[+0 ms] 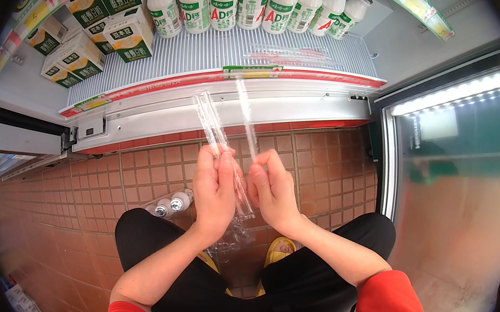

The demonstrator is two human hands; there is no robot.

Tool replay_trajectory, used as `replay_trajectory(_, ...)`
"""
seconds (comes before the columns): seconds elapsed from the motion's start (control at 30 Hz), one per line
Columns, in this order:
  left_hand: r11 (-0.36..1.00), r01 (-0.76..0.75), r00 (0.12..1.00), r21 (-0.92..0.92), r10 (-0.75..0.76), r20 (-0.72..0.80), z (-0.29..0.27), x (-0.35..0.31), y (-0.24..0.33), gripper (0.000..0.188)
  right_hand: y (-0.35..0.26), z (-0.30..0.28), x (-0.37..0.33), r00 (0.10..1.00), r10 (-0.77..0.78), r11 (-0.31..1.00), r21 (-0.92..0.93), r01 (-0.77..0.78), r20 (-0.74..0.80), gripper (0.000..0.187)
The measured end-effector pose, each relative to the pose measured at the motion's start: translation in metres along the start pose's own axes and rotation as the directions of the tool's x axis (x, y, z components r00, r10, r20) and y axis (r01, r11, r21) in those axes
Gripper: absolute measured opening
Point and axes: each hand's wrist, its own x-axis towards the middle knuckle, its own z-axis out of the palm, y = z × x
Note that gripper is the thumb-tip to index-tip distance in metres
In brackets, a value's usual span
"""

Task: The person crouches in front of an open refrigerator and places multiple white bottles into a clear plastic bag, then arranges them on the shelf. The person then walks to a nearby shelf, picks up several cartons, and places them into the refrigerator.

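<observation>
Several small cartons point(103, 18) in green and white stand stacked at the left end of the cooler shelf point(212, 53), and to their right a row of white bottles point(252, 3) with green labels lines the back of the same shelf. Down on the brick-tiled floor point(140, 169), two bottles point(172, 204) lie just left of the person's knee. The left hand point(213, 191) is raised in front of the shelf edge, its fingers point(209, 155) closed around a bundle of clear wrapped straws point(211, 119) that sticks up past them and trails down below the palm. Just beside it, the right hand point(273, 191) pinches a single wrapped straw point(246, 116) between thumb and forefinger, pointing upward toward the shelf front. More clear straws point(290, 53) lie flat on the shelf grille below the bottles. At the far right, the open glass door point(459, 176) of the cooler shows a lit strip along its top.
</observation>
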Motion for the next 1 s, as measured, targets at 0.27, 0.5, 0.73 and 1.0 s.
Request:
replay_trajectory(0.27, 0.998, -0.011, 1.000, -0.069, 0.009, -0.018, 0.001, 0.004, 0.003, 0.015, -0.003, -0.043, 0.051, 0.951, -0.306, 0.805, -0.548, 0.228, -0.054, 0.010)
replay_trajectory(0.5, 0.991, 0.073, 0.986, -0.113, -0.054, 0.158, 0.006, 0.002, 0.001, 0.009, -0.020, -0.140, 0.181, 0.733, -0.535, -0.142, -0.900, 0.412, 0.420, 0.007)
replay_trajectory(0.73, 0.989, 0.129, 0.951, -0.067, -0.104, 0.292, 0.006, -0.006, -0.002, 0.008, -0.034, -0.089, 0.105, 0.816, -0.575, 0.601, -0.648, 0.467, 0.054, 0.015)
replay_trajectory(1.0, 0.991, 0.130, 0.886, -0.041, -0.097, 0.454, 0.004, -0.012, -0.004, 0.008, -0.025, -0.042, 0.025, 0.996, 0.033, 0.980, -0.197, -0.017, 0.078, 0.020)
